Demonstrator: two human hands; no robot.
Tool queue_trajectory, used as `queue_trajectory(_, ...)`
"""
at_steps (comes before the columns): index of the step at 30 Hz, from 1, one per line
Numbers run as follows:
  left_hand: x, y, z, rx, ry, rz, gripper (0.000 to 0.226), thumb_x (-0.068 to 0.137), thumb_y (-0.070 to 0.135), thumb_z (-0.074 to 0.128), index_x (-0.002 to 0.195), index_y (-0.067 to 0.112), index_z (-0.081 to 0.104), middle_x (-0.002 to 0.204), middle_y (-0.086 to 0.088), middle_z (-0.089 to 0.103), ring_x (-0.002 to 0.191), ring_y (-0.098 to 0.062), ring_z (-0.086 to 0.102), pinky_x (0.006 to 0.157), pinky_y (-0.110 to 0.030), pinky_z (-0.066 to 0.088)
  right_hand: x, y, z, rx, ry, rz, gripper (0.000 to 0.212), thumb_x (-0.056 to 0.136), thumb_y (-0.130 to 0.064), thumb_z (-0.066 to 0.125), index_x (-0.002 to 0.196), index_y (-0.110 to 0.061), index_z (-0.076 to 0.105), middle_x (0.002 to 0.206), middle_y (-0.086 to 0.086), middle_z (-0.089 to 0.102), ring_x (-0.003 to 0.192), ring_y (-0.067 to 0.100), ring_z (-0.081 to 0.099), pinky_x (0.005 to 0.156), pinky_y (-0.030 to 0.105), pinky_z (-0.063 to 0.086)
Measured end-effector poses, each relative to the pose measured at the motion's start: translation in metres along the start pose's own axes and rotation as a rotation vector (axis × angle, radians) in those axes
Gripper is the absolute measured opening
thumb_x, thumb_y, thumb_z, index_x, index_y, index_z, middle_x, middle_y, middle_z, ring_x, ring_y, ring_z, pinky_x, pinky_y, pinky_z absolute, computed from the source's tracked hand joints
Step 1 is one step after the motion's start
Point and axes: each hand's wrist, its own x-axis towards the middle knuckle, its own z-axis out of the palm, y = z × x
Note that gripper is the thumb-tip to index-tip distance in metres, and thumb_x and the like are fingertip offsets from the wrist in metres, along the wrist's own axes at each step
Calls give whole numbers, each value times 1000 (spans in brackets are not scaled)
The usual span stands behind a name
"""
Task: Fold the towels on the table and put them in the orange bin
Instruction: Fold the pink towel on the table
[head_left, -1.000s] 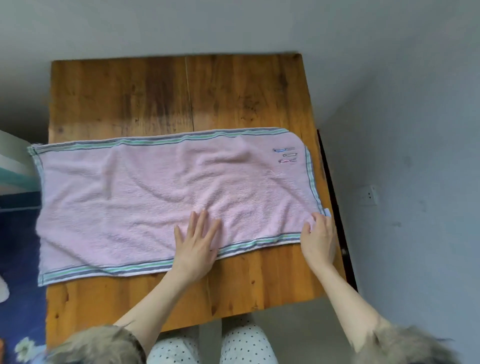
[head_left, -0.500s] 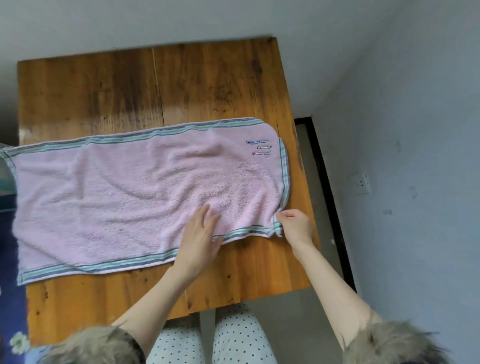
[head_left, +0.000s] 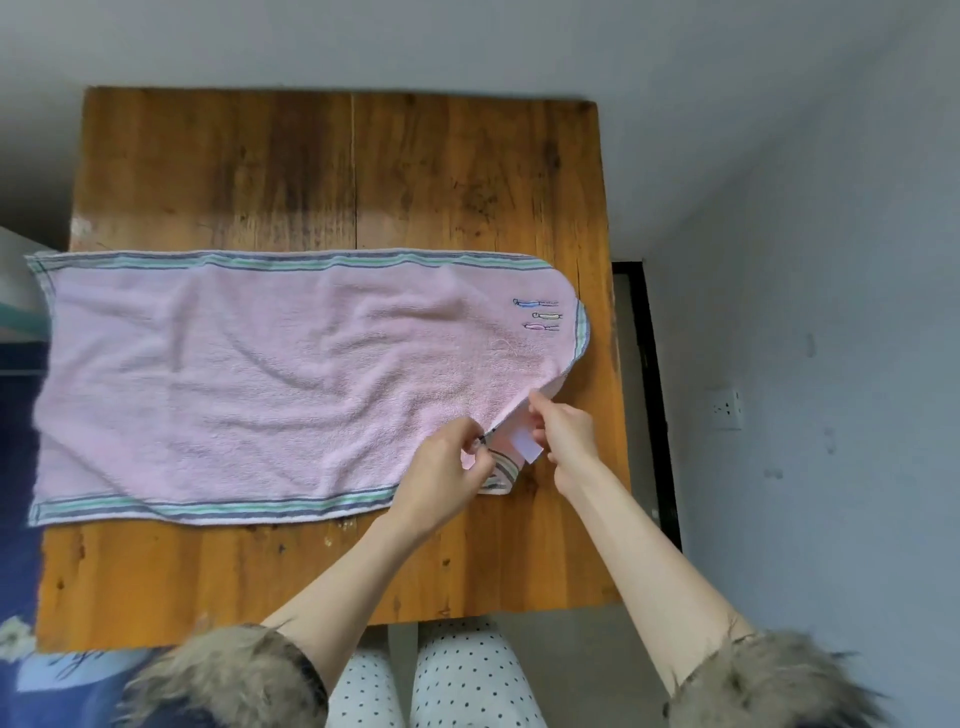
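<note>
— Towel (head_left: 249, 384), pink, striped edges: where?
— Spread across the wooden table (head_left: 467, 171); its 4 o'clock corner is lifted.
— Hands?
— Left hand (head_left: 447, 470) and right hand (head_left: 566, 434) each pinch that corner, white tag (head_left: 525, 446) between.

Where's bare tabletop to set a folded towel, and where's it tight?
Free: the wide wood strip between the pink towel's far hem and the table's far edge; also the near strip below its striped hem. Crowded: the near-right corner, where the left hand and right hand pinch the towel.
</note>
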Motion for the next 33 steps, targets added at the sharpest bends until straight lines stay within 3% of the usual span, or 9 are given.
queue_trajectory(3, 1, -3, -18, -71, 2, -70, 11, 77, 20, 48, 80, 11, 54, 71, 0, 54, 67, -19, 48, 60, -23, 35, 22, -22, 1, 19, 143, -14, 58, 89, -50, 52, 110, 3, 59, 92, 9, 65, 88, 27, 61, 58, 28, 34)
queue_trajectory(6, 2, -11, -41, -153, 62, -130, 15, 73, 23, 45, 75, 12, 54, 70, -2, 57, 64, -18, 49, 62, -32, 41, 47, -48, 3, -71, 187, -54, 55, 91, -51, 47, 112, -2, 59, 99, 6, 61, 90, 23, 55, 69, 30, 42)
queue_trajectory(10, -1, -29, -69, -148, 127, -160, 17, 71, 23, 47, 74, 10, 57, 70, -7, 59, 61, -14, 47, 60, -28, 39, 67, -79, 12, -72, 212, -34, 49, 91, -49, 49, 120, -9, 54, 106, 3, 60, 100, 23, 59, 74, 31, 44)
queue_trajectory(13, -3, -45, -85, -148, 171, -201, 18, 70, 25, 48, 74, 11, 58, 69, -7, 59, 63, -15, 47, 59, -23, 37, 74, -99, 22, 38, 140, 38, 31, 89, -33, 61, 113, -14, 58, 100, 0, 64, 90, 17, 63, 65, 24, 46)
queue_trajectory(17, -11, -63, -103, -196, 237, -255, 25, 69, 31, 49, 73, 8, 58, 69, -15, 59, 65, -25, 50, 62, -33, 39, 69, -113, 42, 80, 108, 79, 8, 83, -5, 64, 85, -11, 60, 74, 2, 61, 54, 6, 54, 45, 18, 36)
queue_trajectory(21, -20, -76, -124, -262, 284, -272, 36, 63, 39, 46, 69, 5, 56, 67, -21, 57, 61, -21, 45, 56, -28, 30, 41, -122, 82, 37, 190, -150, 10, 82, -6, 63, 75, -13, 59, 76, 1, 64, 65, 10, 59, 49, 19, 45)
queue_trajectory(26, -36, -100, -163, -404, 383, -257, 30, 56, 41, 41, 59, 13, 51, 53, -8, 53, 57, -20, 46, 57, -31, 32, -11, -124, 148, -170, 75, -490, 8, 81, -13, 64, 87, -18, 64, 102, 4, 67, 93, 19, 63, 82, 32, 53)
queue_trajectory(29, -50, -122, -193, -506, 466, -275, 28, 56, 38, 41, 56, 11, 49, 47, 6, 49, 52, -10, 43, 57, -30, 33, -49, -128, 194, -234, -13, -619, 8, 81, -16, 64, 89, -20, 64, 92, -6, 65, 92, 14, 61, 81, 27, 51)
queue_trajectory(33, -72, -153, -237, -567, 621, -259, 20, 64, 23, 42, 54, 6, 42, 52, -5, 37, 49, -5, 33, 49, -20, 26, -95, -135, 260, -235, -129, -732, 8, 82, -14, 65, 89, -16, 65, 84, -8, 63, 85, 11, 61, 75, 22, 50)
